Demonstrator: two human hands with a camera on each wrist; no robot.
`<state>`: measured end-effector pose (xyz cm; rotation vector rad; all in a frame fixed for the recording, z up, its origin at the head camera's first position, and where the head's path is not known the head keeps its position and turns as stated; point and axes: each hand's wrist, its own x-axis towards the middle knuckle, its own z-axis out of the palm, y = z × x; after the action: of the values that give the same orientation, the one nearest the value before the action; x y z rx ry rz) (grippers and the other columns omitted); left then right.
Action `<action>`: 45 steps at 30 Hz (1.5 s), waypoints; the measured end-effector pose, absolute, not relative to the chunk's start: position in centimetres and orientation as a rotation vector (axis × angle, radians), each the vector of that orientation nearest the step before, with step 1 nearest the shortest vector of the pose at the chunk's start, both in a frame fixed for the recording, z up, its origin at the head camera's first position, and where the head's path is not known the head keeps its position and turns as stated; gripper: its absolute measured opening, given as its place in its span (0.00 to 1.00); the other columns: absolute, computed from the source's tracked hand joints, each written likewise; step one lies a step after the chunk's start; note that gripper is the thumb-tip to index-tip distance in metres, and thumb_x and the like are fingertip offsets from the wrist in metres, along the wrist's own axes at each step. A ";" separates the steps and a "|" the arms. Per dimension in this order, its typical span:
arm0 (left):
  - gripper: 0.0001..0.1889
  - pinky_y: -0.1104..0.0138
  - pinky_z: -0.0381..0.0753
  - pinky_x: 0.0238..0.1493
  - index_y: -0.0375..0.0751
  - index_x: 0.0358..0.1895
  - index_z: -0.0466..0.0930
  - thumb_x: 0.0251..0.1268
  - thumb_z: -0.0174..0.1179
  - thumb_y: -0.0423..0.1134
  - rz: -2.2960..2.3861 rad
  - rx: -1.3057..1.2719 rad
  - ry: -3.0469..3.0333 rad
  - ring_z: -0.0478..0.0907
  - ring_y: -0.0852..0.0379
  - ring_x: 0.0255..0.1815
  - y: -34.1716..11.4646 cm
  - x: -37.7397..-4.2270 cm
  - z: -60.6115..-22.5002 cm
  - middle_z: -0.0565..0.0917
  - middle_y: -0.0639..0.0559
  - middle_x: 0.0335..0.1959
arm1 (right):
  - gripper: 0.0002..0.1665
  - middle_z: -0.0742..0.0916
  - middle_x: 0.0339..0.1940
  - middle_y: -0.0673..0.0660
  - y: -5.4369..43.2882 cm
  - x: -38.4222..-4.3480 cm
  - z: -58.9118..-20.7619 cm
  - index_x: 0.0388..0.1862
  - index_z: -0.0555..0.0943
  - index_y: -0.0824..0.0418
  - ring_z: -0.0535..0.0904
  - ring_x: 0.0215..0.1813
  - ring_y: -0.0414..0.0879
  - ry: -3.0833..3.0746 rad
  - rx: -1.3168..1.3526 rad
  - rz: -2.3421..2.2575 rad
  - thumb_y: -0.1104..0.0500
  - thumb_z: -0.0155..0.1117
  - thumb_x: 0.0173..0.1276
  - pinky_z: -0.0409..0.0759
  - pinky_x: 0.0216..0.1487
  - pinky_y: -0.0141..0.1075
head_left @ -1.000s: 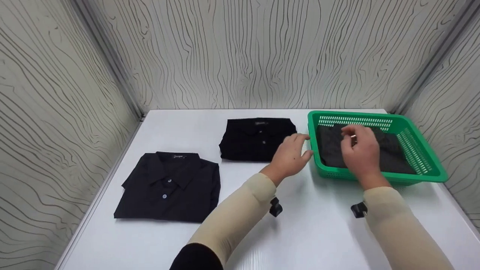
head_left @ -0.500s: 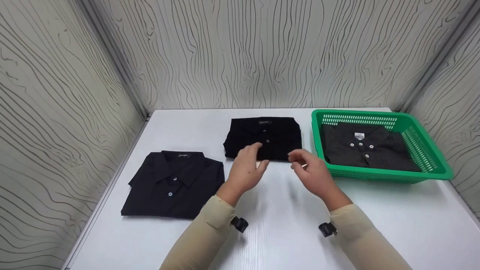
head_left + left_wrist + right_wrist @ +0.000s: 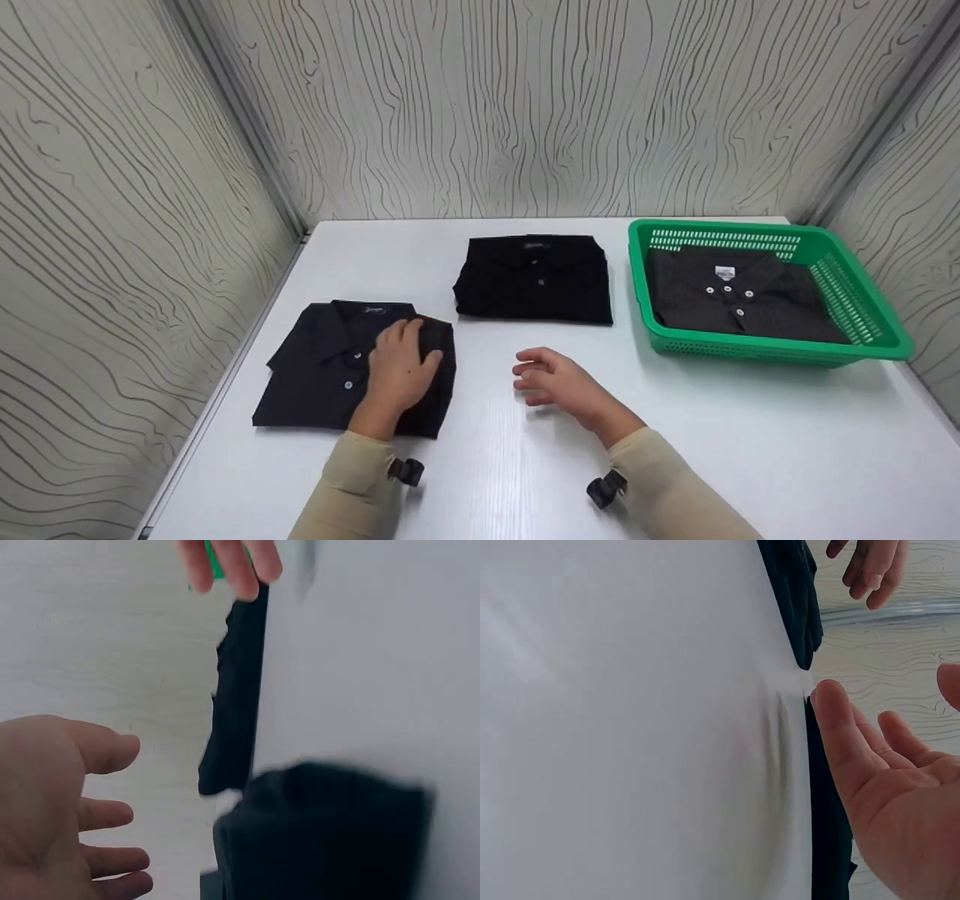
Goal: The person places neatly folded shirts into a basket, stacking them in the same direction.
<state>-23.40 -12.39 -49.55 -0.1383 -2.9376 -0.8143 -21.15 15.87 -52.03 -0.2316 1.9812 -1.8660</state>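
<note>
Folded dark shirts [image 3: 534, 292] on white tabletop [image 3: 487, 472], relaxed hands [image 3: 401, 366] [image 3: 568, 386] holding nothing, grain-patterned walls [image 3: 480, 112]

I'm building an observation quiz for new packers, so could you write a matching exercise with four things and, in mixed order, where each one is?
Things
1. Left hand
2. Right hand
3. Green basket
4. Shirt with the white label

Places
A. Inside the green basket
B. Over the leftmost folded shirt, in the head view
C. Standing on the white tabletop, at the right of the head view
D. Over bare tabletop, in the head view

Right pairs: 1-B, 2-D, 3-C, 4-A.
</note>
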 end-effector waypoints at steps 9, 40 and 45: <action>0.36 0.33 0.46 0.70 0.36 0.78 0.57 0.75 0.55 0.52 -0.862 0.205 -2.956 0.43 0.30 0.78 -20.6 -24.2 -49.4 0.50 0.29 0.78 | 0.36 0.71 0.71 0.73 12.3 -21.2 -52.3 0.76 0.59 0.74 0.73 0.69 0.62 1.844 -0.263 -1.868 0.56 0.55 0.78 0.79 0.60 0.49; 0.53 0.40 0.66 0.65 0.17 0.74 0.49 0.67 0.57 0.63 -1.153 0.681 -3.155 0.54 0.23 0.66 -30.7 -28.0 -49.7 0.55 0.16 0.67 | 0.38 0.74 0.68 0.73 7.6 -24.1 -53.7 0.77 0.55 0.74 0.73 0.68 0.63 1.629 -0.076 -2.023 0.57 0.56 0.77 0.81 0.57 0.52; 0.52 0.36 0.59 0.66 0.15 0.70 0.57 0.66 0.59 0.64 -1.028 0.699 -3.229 0.57 0.24 0.66 -30.9 -28.0 -49.8 0.61 0.17 0.65 | 0.40 0.79 0.63 0.71 6.9 -24.3 -53.8 0.76 0.56 0.75 0.77 0.65 0.61 1.631 -0.050 -2.000 0.58 0.59 0.75 0.82 0.54 0.51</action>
<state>-27.98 -30.87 -49.85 0.6988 -3.2292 -1.0278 -24.35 6.86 -53.81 -0.0499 1.6311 -1.9998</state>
